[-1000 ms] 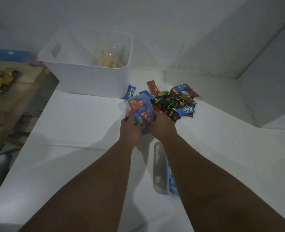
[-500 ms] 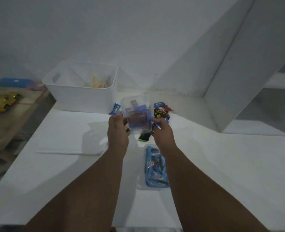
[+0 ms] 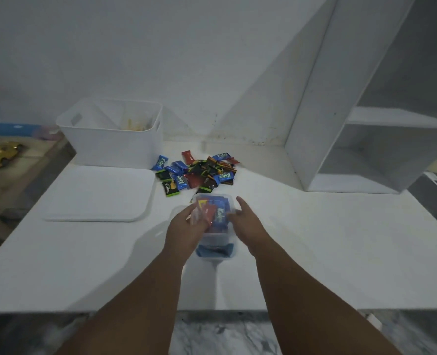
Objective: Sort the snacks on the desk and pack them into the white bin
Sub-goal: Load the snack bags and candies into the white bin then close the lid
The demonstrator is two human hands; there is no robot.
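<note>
A clear plastic container [image 3: 213,213] packed with blue and red snack packets sits stacked on a second clear container [image 3: 216,252] that holds blue packets. My left hand [image 3: 186,226] grips the upper container's left side, fingers curled over its rim. Beside its right side is my right hand [image 3: 248,221], fingers straight, the thumb close to the wall. A pile of loose snacks [image 3: 199,172] in blue, red and black wrappers lies just beyond. The white bin [image 3: 104,147] stands at the back left, with something yellowish inside.
The bin's flat white lid [image 3: 96,193] lies on the desk in front of the bin. A white shelf unit [image 3: 366,139] rises at the right. Left of the desk is a wooden surface with a yellow toy car [image 3: 2,155].
The filled container has come down from the air onto the second container near me. My right hand has loosened its hold and its fingers have straightened.
</note>
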